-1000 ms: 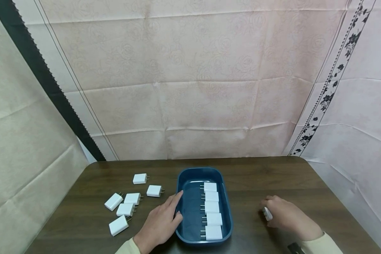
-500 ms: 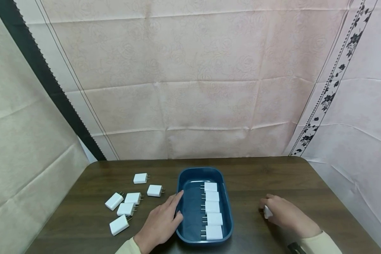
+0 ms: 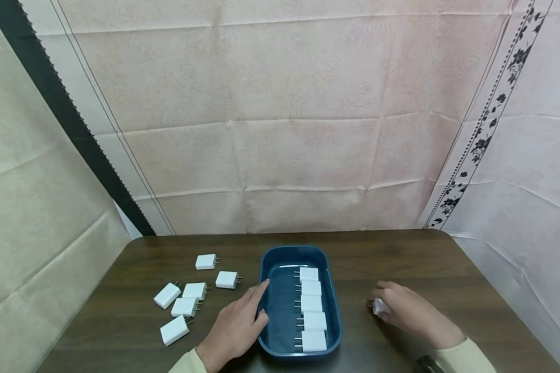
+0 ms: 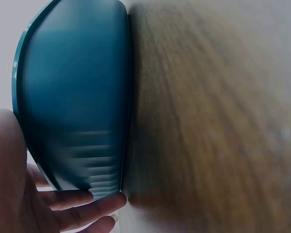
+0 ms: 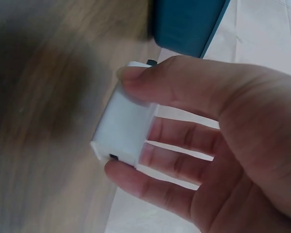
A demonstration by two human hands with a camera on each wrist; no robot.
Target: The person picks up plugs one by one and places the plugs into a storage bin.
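Note:
My right hand [image 3: 413, 312] grips a white USB wall charger [image 5: 123, 121] close over the table, right of the tray. In the right wrist view the thumb lies across its top while the fingers hold its other side. Its prongs point left in the head view. The left hand [image 3: 235, 325] rests with fairly straight fingers against the left side of a dark blue tray [image 3: 267, 346], the index fingertip and thumb at the rim. Inside the tray, a column of several chargers [image 3: 312, 303] lies along the right side, prongs facing left.
Several more white chargers [image 3: 184, 307] lie loose on the brown wooden table [image 3: 382, 254], left of the tray. One charger [image 3: 206, 261] sits farther back. A pale cloth [image 3: 303, 129] hangs behind the table and along both sides.
My right hand has moved a little left toward the tray, and the charger in it has turned so its prongs now show. The left hand and tray stay put.

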